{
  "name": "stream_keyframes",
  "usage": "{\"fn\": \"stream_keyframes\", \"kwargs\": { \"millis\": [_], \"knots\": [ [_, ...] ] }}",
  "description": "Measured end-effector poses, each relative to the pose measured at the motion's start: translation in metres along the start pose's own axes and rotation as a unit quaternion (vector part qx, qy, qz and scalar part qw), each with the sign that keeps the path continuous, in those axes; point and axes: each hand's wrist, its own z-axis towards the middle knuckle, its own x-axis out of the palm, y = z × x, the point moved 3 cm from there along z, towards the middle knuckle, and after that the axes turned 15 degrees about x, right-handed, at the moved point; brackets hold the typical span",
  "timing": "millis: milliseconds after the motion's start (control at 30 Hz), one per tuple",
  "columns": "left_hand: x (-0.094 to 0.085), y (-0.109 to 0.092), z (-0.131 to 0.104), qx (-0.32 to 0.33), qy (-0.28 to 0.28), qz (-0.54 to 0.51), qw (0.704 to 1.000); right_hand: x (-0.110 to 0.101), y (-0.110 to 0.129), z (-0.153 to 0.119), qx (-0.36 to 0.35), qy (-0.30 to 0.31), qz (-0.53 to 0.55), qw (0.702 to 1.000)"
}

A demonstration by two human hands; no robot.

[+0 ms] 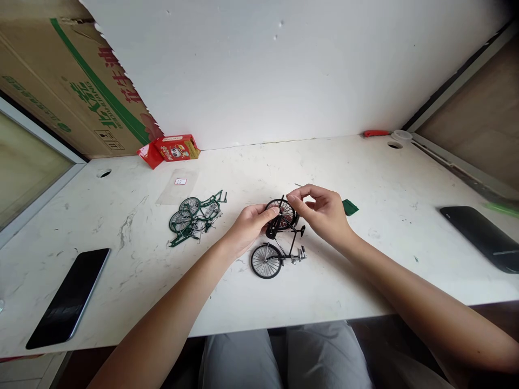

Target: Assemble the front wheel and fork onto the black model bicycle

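Note:
A small black model bicycle (287, 246) is tipped on its side in front of me, its front wheel and silver handlebar toward the table's near edge. My left hand (255, 220) is closed on it at the rear wheel, thumb across the spokes. My right hand (320, 208) pinches at the top of that wheel, beside a thin black part. Whether the fingertips hold that part or only touch it, I cannot make out. To the left lie green model bicycle parts (197, 216), with wheels, a frame and thin metal pieces together.
A clear plastic bag (178, 186) and a red box (178, 147) lie at the back left. One phone (68, 297) rests at the left; a black device (482, 237) is at the right. A green piece (350, 207) sits beyond my right hand. A white board (284, 70) stands behind.

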Motion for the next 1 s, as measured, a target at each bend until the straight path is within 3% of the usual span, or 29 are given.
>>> {"fn": "stream_keyframes", "kwargs": {
  "millis": [1000],
  "knots": [
    [-0.0008, -0.0047, -0.0006, -0.024, 0.005, -0.018, 1.000, 0.0003, -0.0042, 0.0022, 0.020, 0.014, 0.004, 1.000]
  ]
}}
